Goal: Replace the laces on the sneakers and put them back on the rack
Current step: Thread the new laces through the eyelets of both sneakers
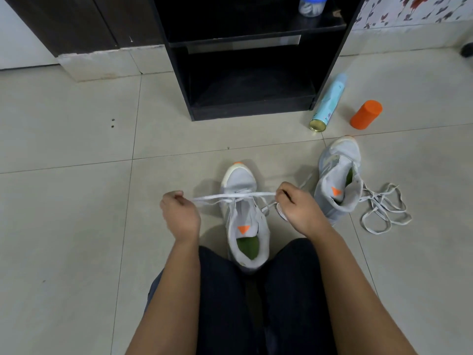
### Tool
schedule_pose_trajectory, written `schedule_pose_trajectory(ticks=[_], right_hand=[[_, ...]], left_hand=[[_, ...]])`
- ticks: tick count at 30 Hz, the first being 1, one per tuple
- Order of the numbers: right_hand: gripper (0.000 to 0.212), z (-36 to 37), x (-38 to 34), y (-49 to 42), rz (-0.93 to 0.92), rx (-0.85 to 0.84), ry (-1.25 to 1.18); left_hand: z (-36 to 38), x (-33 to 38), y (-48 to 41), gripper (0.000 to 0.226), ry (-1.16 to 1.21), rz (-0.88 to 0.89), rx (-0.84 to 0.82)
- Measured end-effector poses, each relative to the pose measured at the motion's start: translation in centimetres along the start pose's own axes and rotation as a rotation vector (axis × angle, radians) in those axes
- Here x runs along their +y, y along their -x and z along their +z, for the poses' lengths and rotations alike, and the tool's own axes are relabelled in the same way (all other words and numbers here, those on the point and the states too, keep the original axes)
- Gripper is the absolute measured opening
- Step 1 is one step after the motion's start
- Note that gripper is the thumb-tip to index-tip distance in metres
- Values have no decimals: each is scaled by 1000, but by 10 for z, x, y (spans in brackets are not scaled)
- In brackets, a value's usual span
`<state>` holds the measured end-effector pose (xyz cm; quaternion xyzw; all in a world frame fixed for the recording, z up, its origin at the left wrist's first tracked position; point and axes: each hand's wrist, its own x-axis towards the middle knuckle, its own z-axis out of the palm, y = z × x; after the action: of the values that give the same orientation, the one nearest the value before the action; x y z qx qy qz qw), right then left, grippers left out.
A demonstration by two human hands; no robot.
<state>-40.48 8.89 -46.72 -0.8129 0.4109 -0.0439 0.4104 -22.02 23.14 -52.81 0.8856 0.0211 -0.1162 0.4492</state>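
Note:
A grey sneaker with an orange tab and a green insole stands on the floor between my knees, toe pointing away. A white lace runs taut across its upper. My left hand grips one end of this lace at the left. My right hand pinches the other end at the right. The second grey sneaker stands to the right, with a loose white lace piled beside it. The black shoe rack stands ahead; its lower shelf holds nothing.
A light blue spray can lies on the tiles to the right of the rack, and an orange cap lies beside it. A clear jar with a blue lid sits on the upper shelf. Dark cabinet doors stand at the back left.

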Motion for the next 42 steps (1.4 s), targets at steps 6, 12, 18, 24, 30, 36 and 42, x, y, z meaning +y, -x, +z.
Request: schedule_pose_trajectory(ticks=[6,12,18,24,30,36,42], right_hand=[[18,26,-26,5,-104,-32,0],[21,11,-8,0,59,-67,-70],[16,16,-11,-2,33,-88,-41],[20,27,-18,-6,42,-82,-169],[19,30,-17,-2,103,14,-434],[4,29,-9,-6,167,46,-475],[35,42,4,-8,230,-35,-227]], left_hand=[[7,32,65,31,-95,617,-533],[-1,20,50,20,-201,577,-361],[-3,24,57,28,-367,579,-396],[2,30,63,16,-267,710,-339],[1,28,64,22,-329,825,-398],[9,23,54,13,-307,766,-316],[22,20,52,17,-551,678,-332]])
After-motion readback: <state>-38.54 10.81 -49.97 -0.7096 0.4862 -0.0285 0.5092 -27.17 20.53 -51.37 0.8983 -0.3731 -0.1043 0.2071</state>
